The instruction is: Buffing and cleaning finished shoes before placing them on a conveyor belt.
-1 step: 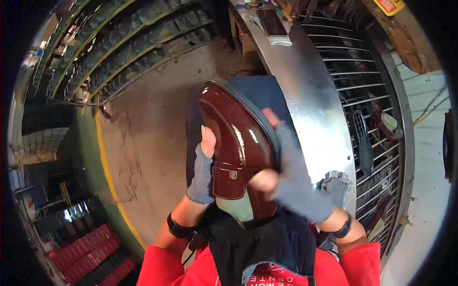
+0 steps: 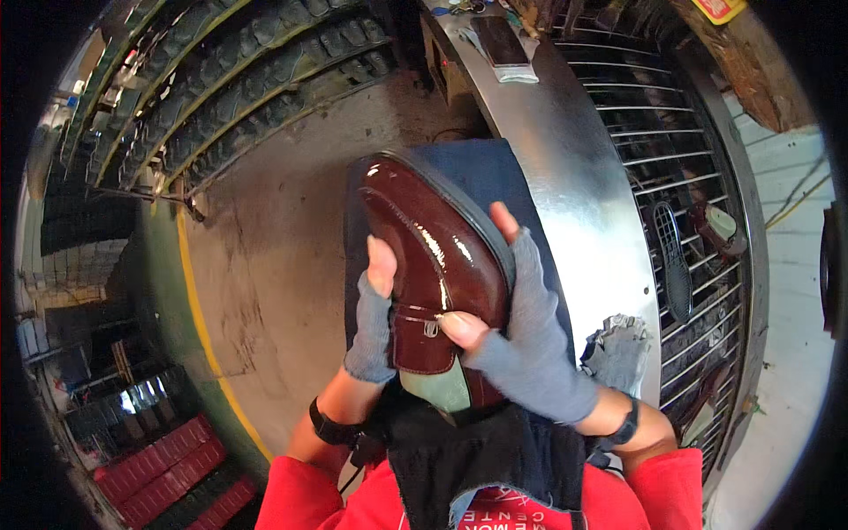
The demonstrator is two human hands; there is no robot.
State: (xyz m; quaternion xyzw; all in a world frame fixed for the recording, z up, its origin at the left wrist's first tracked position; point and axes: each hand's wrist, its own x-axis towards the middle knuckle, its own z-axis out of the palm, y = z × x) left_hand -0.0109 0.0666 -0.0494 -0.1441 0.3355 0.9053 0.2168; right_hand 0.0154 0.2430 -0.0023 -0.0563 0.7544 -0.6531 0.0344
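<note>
A glossy dark-red loafer (image 2: 446, 238) is held over my lap, toe pointing away and sole edge on the right. Pale green material (image 2: 439, 389), which looks like a shoe last, shows at its opening. My left hand (image 2: 373, 314), in a fingerless grey glove, clasps the loafer's left side, thumb along the upper; its other fingers are hidden underneath. My right hand (image 2: 530, 340), gloved alike, grips the right side. Its thumb presses beside the small metal ornament on the strap, and its fingers reach round the sole edge.
A metal bench (image 2: 574, 168) curves along the right, bearing a ragged grey cloth (image 2: 616, 353) and a dark block (image 2: 502, 44). Beyond it, a barred rack (image 2: 649, 137) holds a black sole (image 2: 673, 269) and another dark-red shoe (image 2: 720, 228). Shelves of dark shoes or lasts (image 2: 265, 88) stand far left.
My right thumb has shifted up and left along the strap to its ornament, and the blur on my right hand is gone. The loafer has tilted slightly left; my left hand keeps its hold.
</note>
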